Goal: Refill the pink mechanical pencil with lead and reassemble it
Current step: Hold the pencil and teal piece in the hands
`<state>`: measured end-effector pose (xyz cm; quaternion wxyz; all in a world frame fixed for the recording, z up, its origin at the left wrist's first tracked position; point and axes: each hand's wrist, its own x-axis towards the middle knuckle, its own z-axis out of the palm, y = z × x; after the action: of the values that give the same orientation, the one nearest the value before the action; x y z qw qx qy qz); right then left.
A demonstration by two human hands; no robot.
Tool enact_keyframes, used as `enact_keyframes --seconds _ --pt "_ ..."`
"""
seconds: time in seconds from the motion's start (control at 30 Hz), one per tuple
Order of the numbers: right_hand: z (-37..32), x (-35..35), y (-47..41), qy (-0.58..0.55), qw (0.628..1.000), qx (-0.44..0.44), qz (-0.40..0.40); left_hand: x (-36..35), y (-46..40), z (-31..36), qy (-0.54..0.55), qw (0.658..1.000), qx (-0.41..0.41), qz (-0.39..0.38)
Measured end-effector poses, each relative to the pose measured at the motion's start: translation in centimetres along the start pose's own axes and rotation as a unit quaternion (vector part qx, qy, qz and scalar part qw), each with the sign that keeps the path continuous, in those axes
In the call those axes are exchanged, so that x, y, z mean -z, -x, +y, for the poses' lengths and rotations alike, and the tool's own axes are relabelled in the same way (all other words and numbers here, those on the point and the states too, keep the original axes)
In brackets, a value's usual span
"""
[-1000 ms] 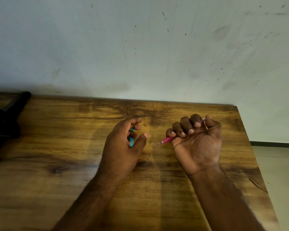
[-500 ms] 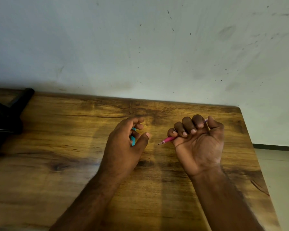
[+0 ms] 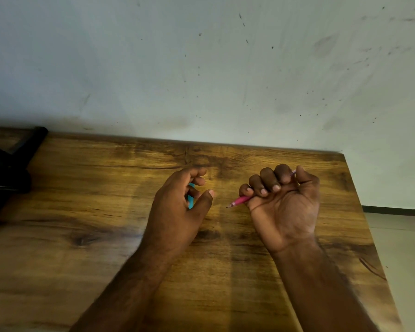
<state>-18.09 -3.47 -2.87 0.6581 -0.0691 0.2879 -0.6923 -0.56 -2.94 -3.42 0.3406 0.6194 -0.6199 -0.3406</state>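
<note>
The pink mechanical pencil [image 3: 240, 200] is clenched in the fist of the right hand [image 3: 284, 202], tip projecting toward the left hand [image 3: 177, 207]. A small blue item [image 3: 191, 200] is held within the left hand's curled fingers, above the wooden table [image 3: 82, 212].

your right hand [image 3: 284, 202] hides most of pink pencil [image 3: 240, 201]; only tip end and sliver past thumb show. small blue thing [image 3: 191, 198] mostly covered inside your left hand [image 3: 177, 209] grip, too little visible to tell what it is. black object [image 3: 7, 168] cut off by left edge. desk [image 3: 82, 212] cut by bottom edge. both forearms blurred.
</note>
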Motion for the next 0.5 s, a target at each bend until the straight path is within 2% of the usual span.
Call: enact_keyframes --seconds 0.5 --pt "0.01 0.22 -0.04 -0.016 1.0 0.003 0.008 0.0 -0.02 0.02 0.0 1.0 0.002 0.001"
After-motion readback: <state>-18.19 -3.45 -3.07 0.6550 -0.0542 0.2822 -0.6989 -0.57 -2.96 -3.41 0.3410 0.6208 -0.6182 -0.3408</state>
